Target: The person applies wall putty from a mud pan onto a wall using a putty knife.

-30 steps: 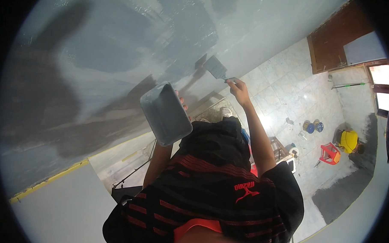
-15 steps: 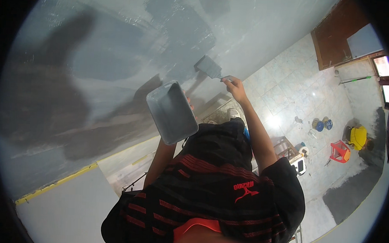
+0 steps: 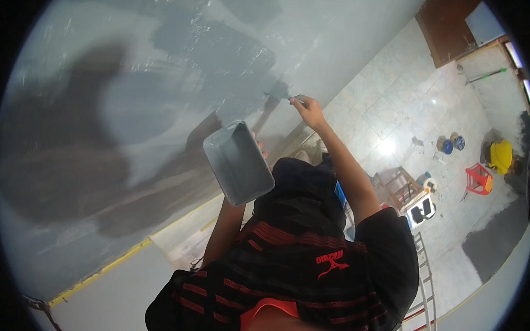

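Observation:
A grey rectangular mud pan [image 3: 241, 170] is in my left hand [image 3: 261, 145], whose fingers curl round its right side; the rest of that hand is hidden behind the pan. Grey smears coat the pan's inside. Above and to the right, my right hand [image 3: 309, 113] grips the handle of a putty knife [image 3: 278, 91]. The blade is at the grey wall [image 3: 156, 103], beside a darker, damp-looking patch [image 3: 228, 53]; whether its edge touches the wall I cannot tell. Shadows of me and the tools fall across the wall.
A pale tiled floor [image 3: 389, 105] lies far below on the right. On it are a wooden stand [image 3: 399, 188], blue tubs [image 3: 446, 147] and a red plastic stool [image 3: 479, 179] beside a person in yellow [image 3: 501, 156]. A metal ladder [image 3: 425, 288] stands lower right.
The putty knife has turned, so its blade looks narrower and lies nearer the wall. My right hand has shifted slightly left and up. The whole view has tilted a little.

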Demonstrator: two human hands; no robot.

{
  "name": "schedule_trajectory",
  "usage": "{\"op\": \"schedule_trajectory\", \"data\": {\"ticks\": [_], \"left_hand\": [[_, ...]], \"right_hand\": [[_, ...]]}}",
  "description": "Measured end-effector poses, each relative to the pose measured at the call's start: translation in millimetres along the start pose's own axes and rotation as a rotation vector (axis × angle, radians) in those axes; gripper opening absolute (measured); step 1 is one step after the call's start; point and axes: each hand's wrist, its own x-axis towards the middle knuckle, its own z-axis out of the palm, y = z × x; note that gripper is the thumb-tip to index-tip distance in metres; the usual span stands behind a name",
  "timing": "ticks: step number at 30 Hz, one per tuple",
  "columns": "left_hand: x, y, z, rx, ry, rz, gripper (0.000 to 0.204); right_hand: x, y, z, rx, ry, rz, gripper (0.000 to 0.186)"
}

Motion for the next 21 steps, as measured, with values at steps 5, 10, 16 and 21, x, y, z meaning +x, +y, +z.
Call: {"op": "schedule_trajectory", "data": {"ticks": [5, 10, 16, 21], "left_hand": [[12, 3, 1, -0.022, 0.007, -0.094, 0.081], [22, 12, -14, -0.028, 0.038, -0.178, 0.083], [28, 14, -10, -0.131, -0.043, -0.264, 0.083], [27, 17, -17, -0.144, -0.02, -0.302, 0.082]], "right_hand": [[-3, 24, 12, -0.145, 0.1, 0.084, 0.054], [-33, 38, -5, -0.152, 0.104, 0.161, 0.054], [-47, -31, -8, 0.076, 0.053, -0.029, 0.053], [-2, -8, 4, -0.087, 0.124, -0.051, 0.054]]}}
